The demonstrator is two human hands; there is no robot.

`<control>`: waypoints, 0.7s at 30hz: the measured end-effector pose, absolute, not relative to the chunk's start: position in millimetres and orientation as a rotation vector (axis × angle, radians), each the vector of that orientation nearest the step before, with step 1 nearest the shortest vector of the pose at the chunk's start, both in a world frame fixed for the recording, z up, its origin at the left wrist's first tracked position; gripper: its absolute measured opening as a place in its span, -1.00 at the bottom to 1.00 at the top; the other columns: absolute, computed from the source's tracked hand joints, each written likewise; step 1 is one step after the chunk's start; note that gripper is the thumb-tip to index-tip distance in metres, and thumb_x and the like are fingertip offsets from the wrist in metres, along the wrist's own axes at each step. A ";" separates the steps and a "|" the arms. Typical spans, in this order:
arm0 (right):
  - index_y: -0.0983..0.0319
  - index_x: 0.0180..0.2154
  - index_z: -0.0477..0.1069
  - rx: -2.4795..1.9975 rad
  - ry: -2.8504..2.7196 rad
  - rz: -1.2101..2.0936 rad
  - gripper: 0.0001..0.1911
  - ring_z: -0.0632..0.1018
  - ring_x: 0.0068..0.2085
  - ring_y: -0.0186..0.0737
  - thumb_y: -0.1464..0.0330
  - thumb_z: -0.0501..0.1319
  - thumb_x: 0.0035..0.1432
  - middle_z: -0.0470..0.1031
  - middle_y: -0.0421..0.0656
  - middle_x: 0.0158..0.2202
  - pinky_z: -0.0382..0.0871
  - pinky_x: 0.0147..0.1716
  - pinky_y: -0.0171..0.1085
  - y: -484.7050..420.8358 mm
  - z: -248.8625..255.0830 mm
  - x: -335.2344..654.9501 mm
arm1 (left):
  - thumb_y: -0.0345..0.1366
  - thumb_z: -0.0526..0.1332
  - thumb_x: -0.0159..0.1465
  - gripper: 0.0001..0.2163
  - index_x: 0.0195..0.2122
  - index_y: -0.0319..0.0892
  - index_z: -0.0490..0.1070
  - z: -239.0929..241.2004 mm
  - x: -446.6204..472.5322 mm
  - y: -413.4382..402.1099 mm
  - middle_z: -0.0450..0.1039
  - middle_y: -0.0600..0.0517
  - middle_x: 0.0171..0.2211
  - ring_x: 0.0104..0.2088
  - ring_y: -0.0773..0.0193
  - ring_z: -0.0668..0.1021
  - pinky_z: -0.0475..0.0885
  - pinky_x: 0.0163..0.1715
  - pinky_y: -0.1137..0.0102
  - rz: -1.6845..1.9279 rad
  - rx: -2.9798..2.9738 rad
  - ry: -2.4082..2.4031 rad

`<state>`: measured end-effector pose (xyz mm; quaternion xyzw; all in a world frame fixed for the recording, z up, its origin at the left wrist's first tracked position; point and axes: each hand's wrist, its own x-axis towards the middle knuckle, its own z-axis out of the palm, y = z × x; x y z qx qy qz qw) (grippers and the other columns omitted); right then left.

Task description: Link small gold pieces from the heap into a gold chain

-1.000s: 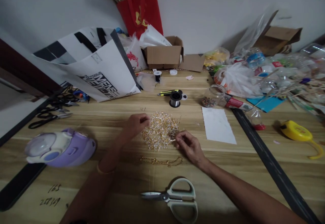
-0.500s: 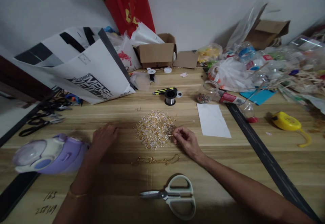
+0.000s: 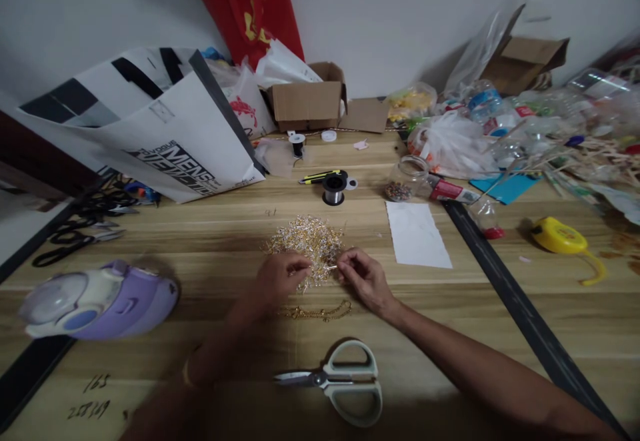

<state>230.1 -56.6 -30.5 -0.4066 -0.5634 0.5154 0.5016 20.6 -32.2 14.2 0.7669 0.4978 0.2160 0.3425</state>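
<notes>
A loose heap of small gold and silver pins (image 3: 306, 241) lies in the middle of the wooden table (image 3: 210, 241). My left hand (image 3: 280, 276) rests at the heap's near edge with its fingers pinched together on some of the pins. My right hand (image 3: 361, 278) is just to the right of the heap, also pinched, holding one thin pin by its end. The two hands nearly meet over the heap's front. A finished gold chain (image 3: 320, 311) lies on the table just below them.
Grey-handled scissors (image 3: 345, 381) lie near the front edge. A purple and white gadget (image 3: 95, 301) sits at the left, a white paper sheet (image 3: 417, 234) and a yellow tape measure (image 3: 563, 238) at the right. Wire spools (image 3: 334, 189), a bead jar (image 3: 405, 181), bags and boxes crowd the back.
My left hand drew away from the heap to the left, then came back to its near edge and pinched into the pins. My right hand stayed put beside the heap.
</notes>
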 end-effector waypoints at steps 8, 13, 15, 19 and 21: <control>0.25 -0.36 0.30 -0.970 -1.346 1.202 -0.81 0.36 -0.51 -0.37 0.25 0.15 0.20 0.33 -0.25 -0.56 0.24 -0.51 -0.38 -56.6 -28.3 230.5 | -0.27 0.27 0.06 -0.84 -0.42 -0.28 0.53 0.5 56.0 -33.4 0.53 0.00 -0.49 -0.47 0.31 0.50 0.34 -0.45 0.48 0.670 1.579 1.184; 0.24 -0.37 0.31 -0.978 -1.366 1.193 -0.80 0.36 -0.52 -0.36 0.24 0.15 0.19 0.33 -0.25 -0.56 0.23 -0.51 -0.37 -56.4 -26.9 230.5 | -0.29 0.28 0.05 -0.86 -0.45 -0.27 0.51 -3.2 59.4 -36.1 0.50 0.04 -0.53 -0.50 0.36 0.47 0.31 -0.48 0.51 0.753 1.397 1.130; 0.24 -0.37 0.31 -0.981 -1.370 1.192 -0.80 0.36 -0.51 -0.36 0.23 0.16 0.19 0.33 -0.24 -0.55 0.24 -0.51 -0.37 -56.4 -26.4 230.5 | -0.30 0.29 0.04 -0.87 -0.45 -0.27 0.52 -4.3 60.9 -37.3 0.50 0.04 -0.54 -0.51 0.36 0.46 0.32 -0.48 0.52 0.786 1.363 1.147; 0.24 -0.37 0.31 -0.981 -1.372 1.199 -0.80 0.37 -0.51 -0.35 0.23 0.16 0.19 0.33 -0.23 -0.54 0.25 -0.51 -0.36 -56.3 -26.7 230.4 | -0.30 0.28 0.05 -0.89 -0.46 -0.25 0.52 -6.0 64.0 -38.6 0.52 0.03 -0.52 -0.49 0.36 0.47 0.33 -0.46 0.51 0.863 1.359 1.150; 0.23 -0.37 0.31 -0.981 -1.379 1.198 -0.80 0.37 -0.51 -0.35 0.23 0.15 0.19 0.33 -0.23 -0.54 0.25 -0.51 -0.36 -56.6 -27.1 230.3 | -0.30 0.29 0.05 -0.89 -0.46 -0.25 0.52 -7.0 65.3 -38.8 0.52 0.03 -0.51 -0.48 0.35 0.48 0.34 -0.44 0.50 0.893 1.357 1.151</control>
